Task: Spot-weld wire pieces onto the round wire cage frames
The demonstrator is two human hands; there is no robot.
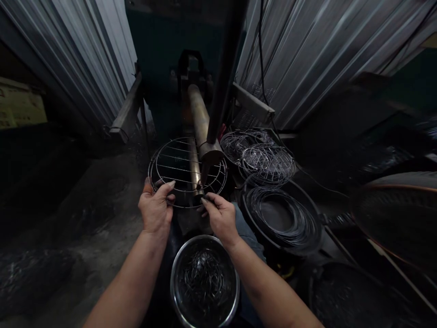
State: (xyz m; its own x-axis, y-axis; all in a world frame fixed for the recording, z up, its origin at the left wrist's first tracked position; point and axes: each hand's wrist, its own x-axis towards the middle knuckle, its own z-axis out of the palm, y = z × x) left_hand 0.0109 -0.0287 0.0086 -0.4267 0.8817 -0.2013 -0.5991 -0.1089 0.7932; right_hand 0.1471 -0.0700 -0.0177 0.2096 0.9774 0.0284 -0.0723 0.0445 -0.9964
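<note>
A round wire rack (pixel 174 169) with two outer rings and straight crossbars is held level in front of the welding machine's metal arms. My left hand (pixel 157 205) grips its near left rim, thumb on top. At the near right rim, my right hand (pixel 218 212) is closed with thumb and finger pinched together; what sits in the pinch is too small to make out. The thick upper arm (pixel 201 116) of the machine reaches over the rack, and a thinner brass-coloured lower rod (pixel 195 171) shows below its crossbars.
Below my hands stands a steel bowl (pixel 175 278) with short bent wire pieces. On the right are a dark basin with coiled wire rings (pixel 303 218) and a pile of wire racks (pixel 268 159). A wooden bar (pixel 128 107) juts out at left; corrugated metal sheets flank the machine.
</note>
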